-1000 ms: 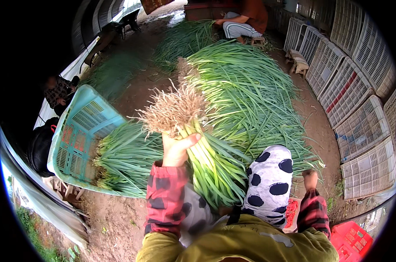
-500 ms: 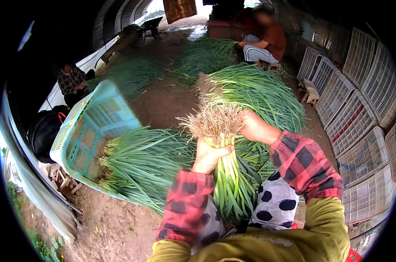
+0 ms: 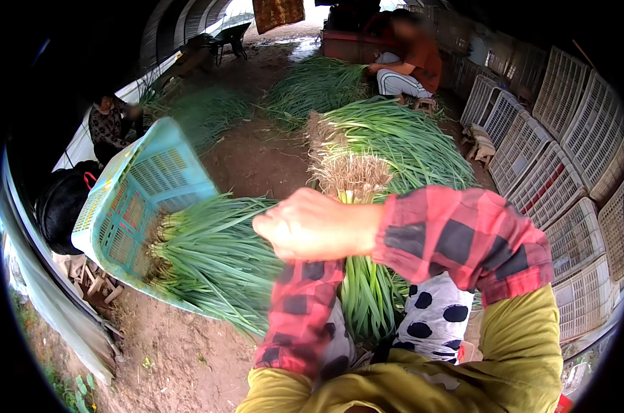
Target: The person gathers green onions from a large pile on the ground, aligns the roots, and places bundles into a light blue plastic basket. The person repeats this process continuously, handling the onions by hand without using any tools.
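Observation:
A bunch of scallion-like stalks (image 3: 372,289) stands roots-up in front of my lap, its tangled pale roots (image 3: 357,173) at the top and green leaves hanging between my knees. My right forearm crosses in front of the bunch. My right hand (image 3: 302,224) is closed in a fist left of the stalks; whatever its fingers may hold is hidden. My left sleeve (image 3: 299,303) rises to the bunch, and the left hand is mostly hidden behind my right hand and wrist. The bunch stays upright where the left hand gripped it.
A tilted turquoise crate (image 3: 171,165) at left holds leafy stalks (image 3: 215,255). A large pile of stalks (image 3: 401,138) lies beyond my hands. Two people sit farther off, one in an orange shirt (image 3: 422,62). White slatted crates (image 3: 525,151) line the right side.
My right hand has swung left from beside the roots, across the front of the bunch, and is now a fist. It covers the left hand, which was visibly wrapped round the stalks.

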`<state>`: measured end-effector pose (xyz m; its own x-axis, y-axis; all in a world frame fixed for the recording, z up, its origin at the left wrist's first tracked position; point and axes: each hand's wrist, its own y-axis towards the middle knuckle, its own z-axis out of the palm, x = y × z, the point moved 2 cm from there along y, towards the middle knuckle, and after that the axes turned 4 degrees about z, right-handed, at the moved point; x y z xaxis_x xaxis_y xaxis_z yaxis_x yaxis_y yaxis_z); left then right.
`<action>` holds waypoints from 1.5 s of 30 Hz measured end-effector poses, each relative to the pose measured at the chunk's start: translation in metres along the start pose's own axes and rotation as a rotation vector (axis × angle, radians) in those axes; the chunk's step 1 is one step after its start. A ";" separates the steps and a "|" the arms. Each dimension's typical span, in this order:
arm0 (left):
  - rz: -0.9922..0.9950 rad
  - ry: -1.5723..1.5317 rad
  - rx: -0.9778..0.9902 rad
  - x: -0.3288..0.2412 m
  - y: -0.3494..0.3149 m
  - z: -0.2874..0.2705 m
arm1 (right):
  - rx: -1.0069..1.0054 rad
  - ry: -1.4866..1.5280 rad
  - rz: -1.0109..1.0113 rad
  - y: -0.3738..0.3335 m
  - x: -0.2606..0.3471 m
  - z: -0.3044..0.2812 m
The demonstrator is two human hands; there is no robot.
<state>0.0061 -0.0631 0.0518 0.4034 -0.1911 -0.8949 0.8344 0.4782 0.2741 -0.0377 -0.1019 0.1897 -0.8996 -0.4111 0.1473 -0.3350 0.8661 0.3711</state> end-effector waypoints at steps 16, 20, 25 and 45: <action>-0.002 0.076 0.100 -0.016 -0.017 0.006 | 0.322 -0.417 0.325 -0.095 -0.063 -0.065; 0.034 -0.037 0.131 -0.023 -0.028 0.008 | 0.309 -0.079 0.574 -0.138 -0.120 -0.064; -0.020 -0.074 0.055 -0.032 -0.023 0.001 | 0.245 0.012 0.716 -0.174 -0.059 -0.023; 0.028 -0.328 0.040 -0.022 -0.022 -0.004 | -0.688 1.402 0.451 -0.129 -0.087 0.035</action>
<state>-0.0228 -0.0656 0.0639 0.5201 -0.4476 -0.7274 0.8330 0.4540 0.3162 0.0735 -0.1678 0.0967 0.1911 -0.4292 0.8828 0.3990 0.8556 0.3296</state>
